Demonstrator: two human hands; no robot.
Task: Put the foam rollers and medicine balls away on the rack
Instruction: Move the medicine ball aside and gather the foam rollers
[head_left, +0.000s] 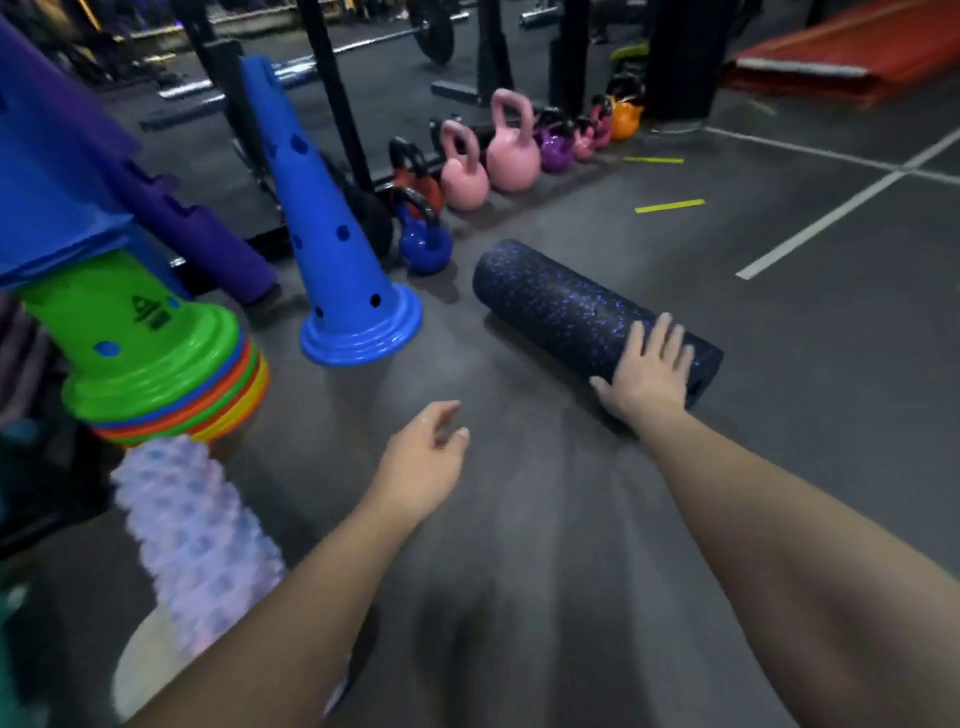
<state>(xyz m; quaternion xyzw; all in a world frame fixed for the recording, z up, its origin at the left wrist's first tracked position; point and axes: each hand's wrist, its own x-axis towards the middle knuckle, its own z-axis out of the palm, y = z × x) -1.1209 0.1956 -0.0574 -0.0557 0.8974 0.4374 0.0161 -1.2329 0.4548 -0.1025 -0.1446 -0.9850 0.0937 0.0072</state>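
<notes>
Dark speckled foam roller (571, 306) lying on the floor (805, 338), right of the blue cone (332, 244). The right hand (649, 369) is laid flat on its near end, fingers spread, probably to stop it rolling before lifting. The left hand (421, 457) is held loosely open and empty.

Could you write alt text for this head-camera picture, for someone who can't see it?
A person's right hand rests on the near end of a dark, blue-speckled foam roller lying on a gym floor; the left hand hovers open. A blue cone and kettlebells stand behind.
</notes>
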